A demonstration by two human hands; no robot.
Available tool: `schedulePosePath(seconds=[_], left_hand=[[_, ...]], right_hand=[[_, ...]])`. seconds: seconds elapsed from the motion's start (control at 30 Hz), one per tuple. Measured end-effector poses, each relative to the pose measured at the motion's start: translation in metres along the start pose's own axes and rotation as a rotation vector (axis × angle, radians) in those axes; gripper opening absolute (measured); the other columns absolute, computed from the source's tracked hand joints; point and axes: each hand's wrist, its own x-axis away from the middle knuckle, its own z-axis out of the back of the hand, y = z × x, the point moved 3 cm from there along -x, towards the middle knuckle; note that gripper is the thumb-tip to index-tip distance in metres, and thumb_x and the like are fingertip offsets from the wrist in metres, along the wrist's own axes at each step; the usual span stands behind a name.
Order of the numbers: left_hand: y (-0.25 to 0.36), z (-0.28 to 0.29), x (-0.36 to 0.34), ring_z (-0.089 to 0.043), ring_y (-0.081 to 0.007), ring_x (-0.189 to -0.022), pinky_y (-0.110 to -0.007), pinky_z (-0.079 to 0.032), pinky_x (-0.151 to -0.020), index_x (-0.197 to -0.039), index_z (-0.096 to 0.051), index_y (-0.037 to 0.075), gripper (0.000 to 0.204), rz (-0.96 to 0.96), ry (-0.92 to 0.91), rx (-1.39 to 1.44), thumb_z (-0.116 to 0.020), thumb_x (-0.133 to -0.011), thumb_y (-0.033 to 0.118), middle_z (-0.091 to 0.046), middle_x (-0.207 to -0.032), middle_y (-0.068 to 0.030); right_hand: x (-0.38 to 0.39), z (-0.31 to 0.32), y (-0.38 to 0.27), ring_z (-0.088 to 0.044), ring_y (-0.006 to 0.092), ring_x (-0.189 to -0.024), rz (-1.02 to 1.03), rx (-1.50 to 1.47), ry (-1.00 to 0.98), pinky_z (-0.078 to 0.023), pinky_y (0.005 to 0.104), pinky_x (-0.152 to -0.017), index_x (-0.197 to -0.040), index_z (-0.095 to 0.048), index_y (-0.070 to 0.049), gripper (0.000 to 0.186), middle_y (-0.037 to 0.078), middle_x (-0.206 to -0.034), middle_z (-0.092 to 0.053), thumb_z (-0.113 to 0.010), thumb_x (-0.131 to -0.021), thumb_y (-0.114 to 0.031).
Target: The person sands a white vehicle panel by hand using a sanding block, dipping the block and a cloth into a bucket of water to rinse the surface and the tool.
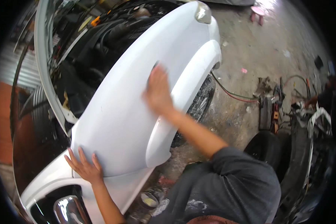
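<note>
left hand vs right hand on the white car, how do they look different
The left hand is sharp, its fingers spread; the right hand is blurred. The left hand lies near the rear edge of the fender; the right hand is farther forward, with a dark thing partly hidden under it. Both hands are bare.

A car fender (127,100) is running up the middle. The left hand (86,166) is resting at its near end, the right hand (159,89) farther forward. The engine bay (108,41) is lying to the fender's left, a wheel (201,102) beneath its right edge.
</note>
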Motion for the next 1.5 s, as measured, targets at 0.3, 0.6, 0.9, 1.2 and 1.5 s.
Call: schedulePosePath(seconds=[0.3, 0.6, 0.9, 1.2, 1.5], left_hand=[[0.012, 0.0, -0.021, -0.028, -0.0473, -0.148, -0.055, -0.034, -0.119, -0.145, -0.053, 0.013, 0.054, -0.022, 0.022, 0.055, -0.067, -0.097, 0.032, -0.04, -0.157, -0.0194], [0.001, 0.008, -0.006, -0.029, -0.0475, -0.148, -0.055, -0.035, -0.119, -0.145, -0.053, 0.012, 0.056, -0.001, -0.012, -0.013, -0.069, -0.096, 0.033, -0.039, -0.157, -0.0198], [0.007, 0.002, -0.012, -0.03, -0.0494, -0.147, -0.055, -0.036, -0.118, -0.145, -0.053, 0.011, 0.056, -0.01, 0.032, 0.04, -0.065, -0.098, 0.04, -0.038, -0.157, -0.0201], [0.005, 0.004, -0.015, -0.03, -0.0495, -0.147, -0.055, -0.036, -0.117, -0.147, -0.05, 0.012, 0.058, -0.017, 0.04, 0.013, -0.062, -0.099, 0.042, -0.038, -0.157, -0.0203], [0.001, 0.001, -0.004, -0.029, -0.0491, -0.148, -0.056, -0.036, -0.117, -0.147, -0.051, 0.012, 0.057, -0.024, 0.06, 0.021, -0.062, -0.099, 0.041, -0.037, -0.158, -0.0202]], right_hand=[[-0.095, 0.057, 0.144, -0.013, 0.0454, -0.155, -0.337, -0.204, -0.119, -0.01, 0.0469, -0.128, -0.156, -0.022, 0.013, 0.071, 0.033, -0.164, -0.019, -0.043, -0.107, -0.034], [0.071, 0.061, -0.065, -0.012, 0.0435, -0.157, 0.244, -0.294, -0.387, -0.008, 0.0544, -0.127, -0.163, -0.013, 0.0, 0.086, 0.029, -0.168, -0.012, -0.06, -0.097, -0.03], [-0.061, 0.041, 0.061, -0.01, 0.0476, -0.155, -0.312, -0.166, -0.162, -0.007, 0.052, -0.127, -0.156, -0.016, 0.015, 0.069, 0.036, -0.164, -0.013, -0.035, -0.11, -0.034], [0.008, 0.046, 0.019, -0.012, 0.0479, -0.155, 0.178, -0.143, -0.156, -0.007, 0.0557, -0.127, -0.159, -0.014, 0.009, 0.081, 0.034, -0.165, -0.013, -0.053, -0.101, -0.033], [0.073, 0.038, -0.079, -0.011, 0.0603, -0.15, 0.083, -0.135, -0.12, -0.009, 0.0638, -0.124, -0.152, -0.02, 0.02, 0.082, 0.046, -0.158, -0.014, -0.054, -0.101, -0.035]])
